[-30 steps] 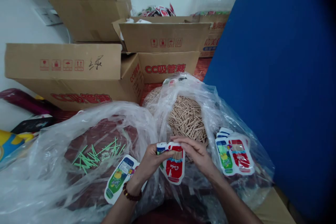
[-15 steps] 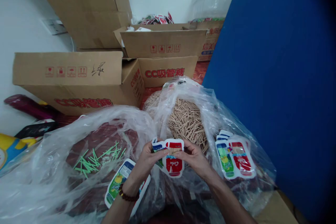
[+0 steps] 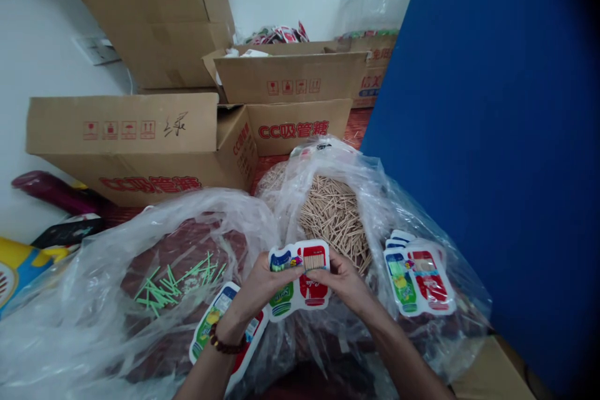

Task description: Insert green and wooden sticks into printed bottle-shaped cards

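Both my hands hold a candy packet shaped like two cans, one green Sprite and one red Cola. Thin brown sticks show in the window of its red half. My left hand pinches the green half with its thumb across the front. My right hand grips the red half, thumb by the window. Behind the packet is a pile of brown candy sticks in a clear plastic bag. Green candy sticks lie to the left. Another packet lies partly hidden beneath my left wrist.
At the right, a small stack of similar packets rests on the plastic. Cardboard boxes stand along the wall behind. A large blue panel closes off the right side. A purple bottle-like object lies at the far left.
The packet between my hands was bent, its green half turned away and mostly hidden. Now it lies flatter, with both halves facing me.
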`<state>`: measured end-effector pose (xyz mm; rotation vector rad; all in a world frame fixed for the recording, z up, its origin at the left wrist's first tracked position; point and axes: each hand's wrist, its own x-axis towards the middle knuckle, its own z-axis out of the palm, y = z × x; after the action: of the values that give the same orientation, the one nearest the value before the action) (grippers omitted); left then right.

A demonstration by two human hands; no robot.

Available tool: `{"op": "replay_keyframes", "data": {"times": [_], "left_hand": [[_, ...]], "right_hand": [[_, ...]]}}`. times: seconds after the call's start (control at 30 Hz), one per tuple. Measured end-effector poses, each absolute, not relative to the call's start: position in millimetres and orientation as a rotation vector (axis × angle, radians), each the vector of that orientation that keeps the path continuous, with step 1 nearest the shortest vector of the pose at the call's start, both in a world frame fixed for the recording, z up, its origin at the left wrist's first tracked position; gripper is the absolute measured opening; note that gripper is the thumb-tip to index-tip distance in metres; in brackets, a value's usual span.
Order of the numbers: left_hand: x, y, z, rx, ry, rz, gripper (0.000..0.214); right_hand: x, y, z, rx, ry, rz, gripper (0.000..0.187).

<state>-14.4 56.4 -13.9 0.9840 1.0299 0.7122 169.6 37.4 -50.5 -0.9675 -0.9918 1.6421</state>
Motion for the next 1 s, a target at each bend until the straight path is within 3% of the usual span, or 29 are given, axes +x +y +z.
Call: {"op": "replay_keyframes", "data": {"times": [0.17,0.5,0.73,0.9,1.0], "left_hand": [[-7,53,-17,0.938,1.071,0.748,0.027],[0,53,-22,0.988,1.090,0.833,0.026],[15,41,-23,1.194,0.890,0.665,0.029],[28,30,-33,1.201,0.845,0.550,0.029],[29,29,-37,1.160,0.858,0.553,0.029]], "right_hand": [[169,38,-58,-1.021,-1.020,1.620,0.027],[166,31,-60,-1.139,-1.028,1.388,0.028],[242,6,-44,-1.267,-0.977,1.382,0.023],[339,-13,-58,-1.472,-0.709,1.307,0.039],[374,-7,-72,-1.783,-0.826,1.124,0.047]]}}
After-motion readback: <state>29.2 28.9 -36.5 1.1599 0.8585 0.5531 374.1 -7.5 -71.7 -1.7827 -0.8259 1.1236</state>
